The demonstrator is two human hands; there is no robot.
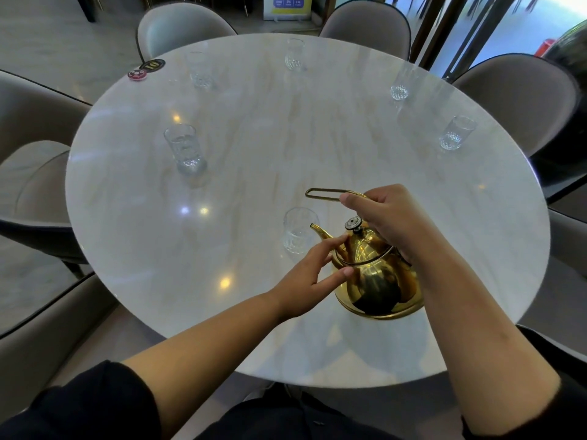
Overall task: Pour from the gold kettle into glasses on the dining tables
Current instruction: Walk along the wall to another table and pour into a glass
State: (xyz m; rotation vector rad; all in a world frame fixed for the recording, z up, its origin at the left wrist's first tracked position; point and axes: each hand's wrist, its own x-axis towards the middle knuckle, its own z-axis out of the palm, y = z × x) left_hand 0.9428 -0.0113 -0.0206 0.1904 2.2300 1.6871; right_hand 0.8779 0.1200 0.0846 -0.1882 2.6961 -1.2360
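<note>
The gold kettle point(378, 277) sits near the front edge of the round marble table point(254, 154). Its spout points left, toward the nearest clear glass point(297, 230). My right hand point(384, 217) is shut on the kettle's thin wire handle above the lid. My left hand point(313, 274) rests with spread fingertips against the kettle's left side by the spout base. Several other clear glasses ring the table: one at the left point(184, 149), one at the far left point(200, 69), one at the far middle point(294, 54), and two at the right point(399, 87) point(456, 132).
Grey upholstered chairs surround the table, among them one at the far left point(178, 27), one at the right point(521, 96) and one at the near left point(35, 173). A black number marker and a red disc point(146, 68) lie on the table's far left rim.
</note>
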